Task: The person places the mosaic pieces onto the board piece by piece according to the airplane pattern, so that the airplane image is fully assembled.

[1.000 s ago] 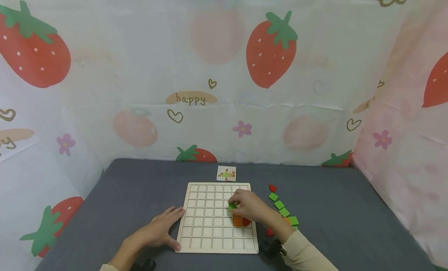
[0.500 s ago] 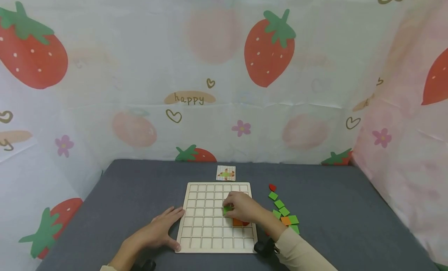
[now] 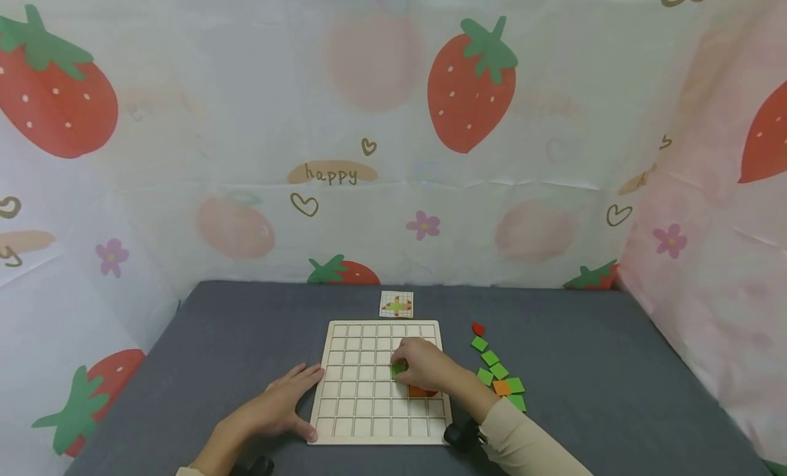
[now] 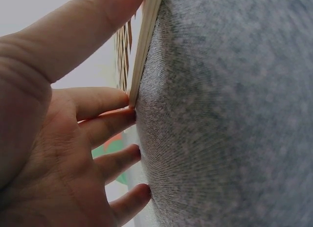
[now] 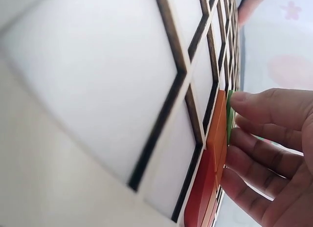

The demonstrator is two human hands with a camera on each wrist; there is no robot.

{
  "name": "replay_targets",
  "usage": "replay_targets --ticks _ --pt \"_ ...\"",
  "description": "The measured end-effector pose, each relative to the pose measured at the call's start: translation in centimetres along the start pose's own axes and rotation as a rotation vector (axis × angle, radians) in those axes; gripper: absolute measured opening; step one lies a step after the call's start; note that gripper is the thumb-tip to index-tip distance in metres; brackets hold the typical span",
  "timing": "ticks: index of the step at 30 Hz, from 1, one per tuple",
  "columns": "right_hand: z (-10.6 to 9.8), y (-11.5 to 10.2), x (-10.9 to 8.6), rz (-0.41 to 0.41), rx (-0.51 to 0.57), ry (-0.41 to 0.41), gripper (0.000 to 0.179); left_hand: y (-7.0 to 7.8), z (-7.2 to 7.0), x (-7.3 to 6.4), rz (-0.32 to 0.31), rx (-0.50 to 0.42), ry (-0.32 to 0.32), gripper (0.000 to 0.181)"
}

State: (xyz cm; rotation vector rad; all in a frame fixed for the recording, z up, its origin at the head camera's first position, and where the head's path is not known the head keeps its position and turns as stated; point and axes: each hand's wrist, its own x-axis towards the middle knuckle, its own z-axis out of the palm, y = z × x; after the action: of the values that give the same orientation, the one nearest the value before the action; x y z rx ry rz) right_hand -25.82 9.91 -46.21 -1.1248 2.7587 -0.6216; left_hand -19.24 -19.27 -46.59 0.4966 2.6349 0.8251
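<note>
A wooden grid board (image 3: 348, 388) lies on the table. My left hand (image 3: 279, 402) rests at its left edge, fingers spread, with the thumb at the near corner; in the left wrist view the thumb and fingertips (image 4: 131, 114) touch the board's side. My right hand (image 3: 427, 365) is over the board's right half and pinches a green square tile (image 3: 397, 371) at a cell. Just nearer me, an orange square tile (image 3: 417, 391) and a red rounded tile (image 5: 198, 192) sit in the grid, partly covered by that hand.
Right of the board lies a loose line of green square tiles (image 3: 490, 358), an orange tile (image 3: 501, 388) and a red tile (image 3: 478, 329). Behind the board is a small pattern card (image 3: 396, 304). Strawberry-print cloth hangs around the grey table (image 3: 590, 367).
My right hand has shifted left and slightly nearer me with the green tile, then almost stopped over the last half second. My left hand stays at the board's edge.
</note>
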Motion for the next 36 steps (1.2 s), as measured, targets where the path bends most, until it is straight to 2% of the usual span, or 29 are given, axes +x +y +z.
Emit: replay_targets --ticks 15,20,25,29,36 --pt "-0.1 -0.3 0.3 0.020 0.031 -0.019 0.016 -0.6 0.0 -0.1 0.000 0.006 -0.017 0.108" --pt "-0.6 -0.3 -0.1 0.069 0.079 -0.023 0.021 -0.5 0.0 -0.1 -0.004 0.004 -0.012 0.108" --pt "-1.6 0.4 -1.5 0.109 0.116 -0.012 0.027 -0.4 0.0 -0.2 0.004 -0.006 -0.013 0.108" --pt "-2.5 1.4 -3.1 0.118 0.115 0.035 0.026 -0.3 0.0 -0.1 0.012 -0.002 -0.013 0.108" --pt "-3.8 3.1 -6.1 0.186 0.144 0.111 0.024 -0.2 -0.1 0.0 0.009 0.013 -0.019 0.107"
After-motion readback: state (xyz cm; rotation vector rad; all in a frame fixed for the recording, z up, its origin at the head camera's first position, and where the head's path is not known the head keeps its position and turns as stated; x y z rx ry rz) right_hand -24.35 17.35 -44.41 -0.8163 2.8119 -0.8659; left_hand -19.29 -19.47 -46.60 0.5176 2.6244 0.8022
